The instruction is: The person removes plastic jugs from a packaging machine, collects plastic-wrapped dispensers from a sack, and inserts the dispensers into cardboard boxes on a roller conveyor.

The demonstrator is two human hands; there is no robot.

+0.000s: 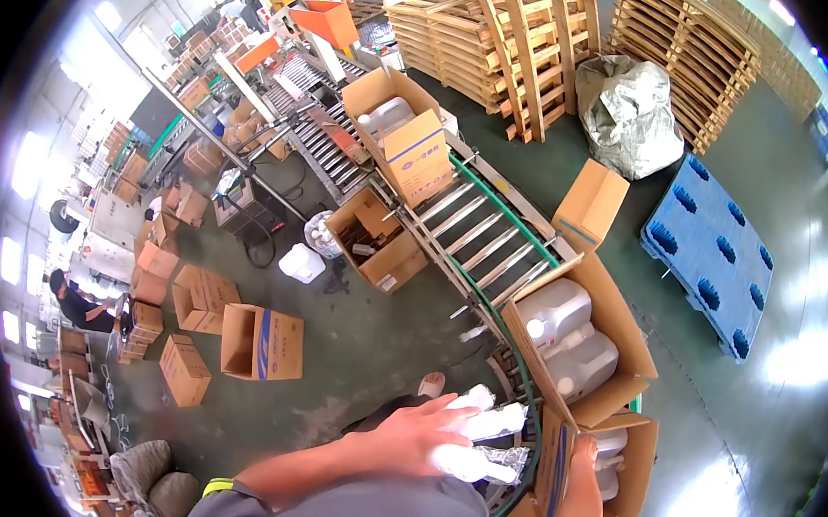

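My left hand is closed around several white pieces in clear, shiny wrapping, held in front of my body; their exact kind is hard to make out. At the lower right, my right hand grips the edge of an open carton, its fingertips partly hidden. Pale plastic jugs show inside that carton. Just beyond it on the conveyor, another open carton holds two large translucent jugs lying side by side.
A roller conveyor with green edging runs away from me, carrying another open carton of jugs. Empty cartons stand on the left floor. A blue pallet, wooden pallets and a silvery sack lie beyond. A person works far left.
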